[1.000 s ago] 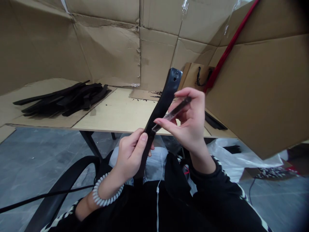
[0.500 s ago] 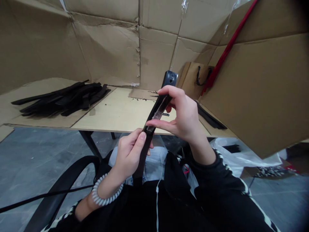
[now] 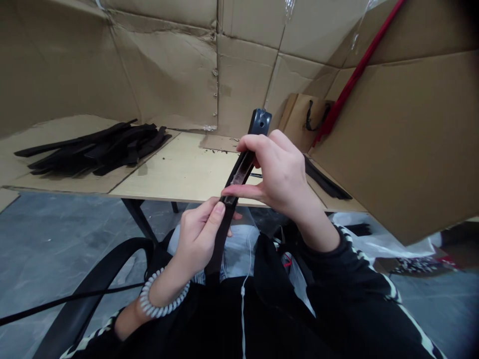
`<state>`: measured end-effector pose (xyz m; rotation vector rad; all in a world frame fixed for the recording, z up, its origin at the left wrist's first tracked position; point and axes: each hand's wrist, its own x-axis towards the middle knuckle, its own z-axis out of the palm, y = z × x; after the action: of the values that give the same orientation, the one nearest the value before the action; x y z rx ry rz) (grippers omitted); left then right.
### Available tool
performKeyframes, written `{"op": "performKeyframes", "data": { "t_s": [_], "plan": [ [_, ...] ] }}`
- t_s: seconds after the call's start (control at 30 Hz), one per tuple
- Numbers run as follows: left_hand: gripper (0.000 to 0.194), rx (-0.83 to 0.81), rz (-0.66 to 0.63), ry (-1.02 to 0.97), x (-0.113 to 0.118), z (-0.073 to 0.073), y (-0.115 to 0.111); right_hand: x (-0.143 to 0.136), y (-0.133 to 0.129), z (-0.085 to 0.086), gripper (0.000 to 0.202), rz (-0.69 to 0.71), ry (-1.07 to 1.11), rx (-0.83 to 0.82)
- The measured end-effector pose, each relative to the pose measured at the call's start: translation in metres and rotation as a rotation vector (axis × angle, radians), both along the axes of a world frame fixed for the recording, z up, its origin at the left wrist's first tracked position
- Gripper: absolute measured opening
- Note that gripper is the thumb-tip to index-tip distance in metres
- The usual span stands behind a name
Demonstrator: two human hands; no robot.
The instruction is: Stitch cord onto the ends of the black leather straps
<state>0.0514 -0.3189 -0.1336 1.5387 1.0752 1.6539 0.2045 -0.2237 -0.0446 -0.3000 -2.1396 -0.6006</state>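
A long black strip (image 3: 221,239) is held at a slant in front of my body, its lower end near my lap. Its upper end is a glossy black piece with a round hole (image 3: 261,122). Along its middle runs an open slot with a clear, film-like lining (image 3: 241,173). My left hand (image 3: 198,232) is closed around the strip just below the slot, thumb on top. Higher up, my right hand (image 3: 282,174) grips it, index finger near the slot's top and thumb stretched to its lower end. The other right fingers are partly hidden behind the strip.
A pile of black strips (image 3: 101,149) lies on the table's left side. More dark strips (image 3: 327,182) are at the right, beside a large cardboard flap (image 3: 404,134). Cardboard walls (image 3: 164,75) enclose the table. A small dark metal tool (image 3: 256,175) lies behind my right hand.
My right hand and the strip have shifted slightly to the left, and the slotted side is turned a little more toward me. Both hands keep their hold.
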Motion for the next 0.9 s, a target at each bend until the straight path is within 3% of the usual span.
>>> {"op": "performKeyframes", "data": {
  "t_s": [0.33,0.7,0.9],
  "plan": [
    [0.035,0.012,-0.038,-0.024,-0.001,0.001,-0.003,0.005,-0.003,0.017,0.065,-0.053,-0.059,0.11],
    [0.034,0.015,-0.055,-0.049,0.001,-0.002,0.003,0.001,-0.005,-0.005,0.057,-0.056,-0.028,-0.005],
    [0.036,-0.008,-0.052,-0.031,0.001,-0.002,0.002,0.006,-0.005,-0.002,0.058,0.034,0.053,-0.107]
  ]
}}
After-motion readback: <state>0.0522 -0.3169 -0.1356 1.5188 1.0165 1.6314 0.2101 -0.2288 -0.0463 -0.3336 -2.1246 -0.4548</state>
